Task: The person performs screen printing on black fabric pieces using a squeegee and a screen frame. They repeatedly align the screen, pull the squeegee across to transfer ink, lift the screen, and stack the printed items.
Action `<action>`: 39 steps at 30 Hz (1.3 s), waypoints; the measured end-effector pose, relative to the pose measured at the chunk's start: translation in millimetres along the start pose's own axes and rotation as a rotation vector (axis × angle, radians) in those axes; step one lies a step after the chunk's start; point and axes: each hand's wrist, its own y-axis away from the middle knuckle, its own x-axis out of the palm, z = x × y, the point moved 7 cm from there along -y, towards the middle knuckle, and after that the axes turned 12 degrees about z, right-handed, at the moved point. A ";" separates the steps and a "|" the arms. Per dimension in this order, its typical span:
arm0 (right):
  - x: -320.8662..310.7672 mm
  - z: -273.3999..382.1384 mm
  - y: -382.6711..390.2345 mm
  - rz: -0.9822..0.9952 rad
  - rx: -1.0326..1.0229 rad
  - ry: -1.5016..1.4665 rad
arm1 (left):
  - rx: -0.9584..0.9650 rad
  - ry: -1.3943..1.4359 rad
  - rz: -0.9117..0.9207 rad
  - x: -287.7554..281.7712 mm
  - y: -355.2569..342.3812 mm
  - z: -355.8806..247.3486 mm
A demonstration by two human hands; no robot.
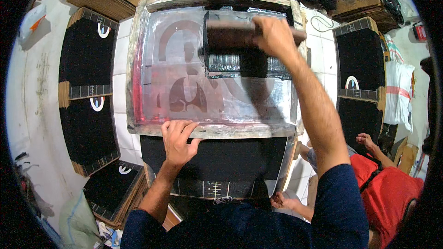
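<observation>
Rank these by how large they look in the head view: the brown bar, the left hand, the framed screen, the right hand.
1. Framed screen
2. Brown bar, blurred
3. Left hand and right hand: too alike to rank.

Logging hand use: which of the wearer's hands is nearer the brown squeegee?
Right. The right hand grips the squeegee; the left hand is apart, on the near edge of the screen frame.

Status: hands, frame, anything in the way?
Left hand on screen frame, near edge. Right hand gripping squeegee. Co-worker's hand by near-right corner of black fabric, clear of squeegee.
</observation>
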 end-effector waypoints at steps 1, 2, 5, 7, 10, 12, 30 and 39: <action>-8.5 -7.0 -22.0 -0.068 -0.043 0.035 | -0.011 0.002 0.002 -0.4 -0.4 -1.0; -8.9 -20.3 -49.3 0.004 0.011 0.084 | -0.018 -0.002 0.001 -1.0 -0.7 -2.3; -10.4 -50.5 -115.6 0.117 0.104 0.166 | -0.040 -0.018 -0.001 -1.6 -0.8 -5.1; -11.6 -56.9 -123.3 0.002 0.106 0.177 | -0.068 -0.025 0.005 -0.9 0.3 -5.2; -26.4 -43.6 -59.4 -0.540 0.110 0.103 | -0.074 -0.034 0.008 0.6 1.3 -4.7; -25.5 -25.5 9.9 -0.666 -0.023 -0.114 | -0.034 -0.023 -0.029 -0.1 1.9 -6.4; -243.0 127.2 163.7 -0.868 0.113 0.128 | 0.157 -0.185 -0.913 -248.0 39.3 -10.9; -334.1 119.1 98.1 -0.593 0.430 -0.031 | -1.040 0.706 -0.052 173.4 352.0 382.9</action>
